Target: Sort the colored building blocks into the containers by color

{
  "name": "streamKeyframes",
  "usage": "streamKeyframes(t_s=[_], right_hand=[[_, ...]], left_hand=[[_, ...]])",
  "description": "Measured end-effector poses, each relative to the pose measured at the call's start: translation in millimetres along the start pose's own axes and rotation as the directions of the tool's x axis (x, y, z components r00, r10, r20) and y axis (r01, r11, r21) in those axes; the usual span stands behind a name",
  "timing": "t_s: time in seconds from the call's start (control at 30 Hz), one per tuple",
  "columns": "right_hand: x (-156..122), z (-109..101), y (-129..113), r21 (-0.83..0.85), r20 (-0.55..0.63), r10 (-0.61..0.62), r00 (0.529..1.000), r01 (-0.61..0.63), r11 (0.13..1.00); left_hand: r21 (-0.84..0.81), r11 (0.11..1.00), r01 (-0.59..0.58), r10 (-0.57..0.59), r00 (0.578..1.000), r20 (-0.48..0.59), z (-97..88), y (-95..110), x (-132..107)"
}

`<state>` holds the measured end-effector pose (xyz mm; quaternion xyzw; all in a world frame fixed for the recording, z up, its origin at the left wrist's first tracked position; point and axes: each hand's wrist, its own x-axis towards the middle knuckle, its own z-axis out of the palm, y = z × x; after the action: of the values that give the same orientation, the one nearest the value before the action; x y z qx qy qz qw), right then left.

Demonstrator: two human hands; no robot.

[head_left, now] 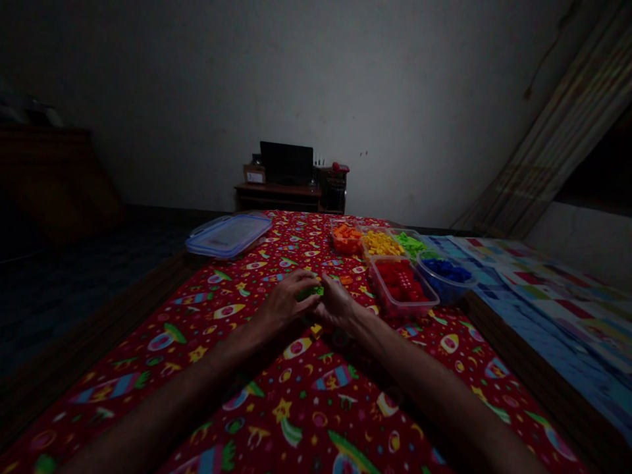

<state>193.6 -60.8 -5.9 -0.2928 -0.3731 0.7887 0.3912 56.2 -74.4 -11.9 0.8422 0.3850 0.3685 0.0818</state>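
Note:
My left hand point(288, 299) and my right hand point(336, 304) meet at the middle of a table covered in a red rocket-print cloth point(306, 401). Both hands are closed around a small green brick piece point(312, 290) held between their fingertips. A tiny yellow piece point(316, 330) lies on the cloth just below the hands. To the right stand clear tubs of sorted bricks: red point(402, 284), blue point(447, 271), yellow point(380, 244), orange point(346, 237) and green point(411, 244).
A clear plastic lid with a blue rim point(228, 234) lies at the table's far left. A bed with a patchwork sheet point(553, 289) borders the right side. A low wooden shelf with a dark screen point(287, 172) stands against the far wall.

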Motion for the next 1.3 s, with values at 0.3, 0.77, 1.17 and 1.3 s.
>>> streamKeyframes(t_s=[0.3, 0.77, 1.17, 1.3], right_hand=[[-5, 4, 5, 0.268, -0.093, 0.106, 0.99, -0.078, 0.96], [-25, -16, -60, -0.131, -0.147, -0.202, 0.968, 0.184, 0.974], [-22, -191, -240, -0.637, -0.579, -0.469, 0.667, -0.011, 0.771], [-5, -223, -256, -0.663, -0.581, -0.496, 0.645, -0.023, 0.748]], left_hand=[[0.015, 0.999, -0.035, 0.033, 0.995, 0.095, -5.1, 14, -6], [0.189, 0.971, 0.145, -0.098, 0.967, -0.236, -11.0, -38, -4], [0.244, 0.948, 0.202, -0.139, 0.957, -0.253, 12.8, -88, -27], [0.283, 0.937, 0.205, -0.141, 0.962, -0.233, 11.8, -94, -32]])
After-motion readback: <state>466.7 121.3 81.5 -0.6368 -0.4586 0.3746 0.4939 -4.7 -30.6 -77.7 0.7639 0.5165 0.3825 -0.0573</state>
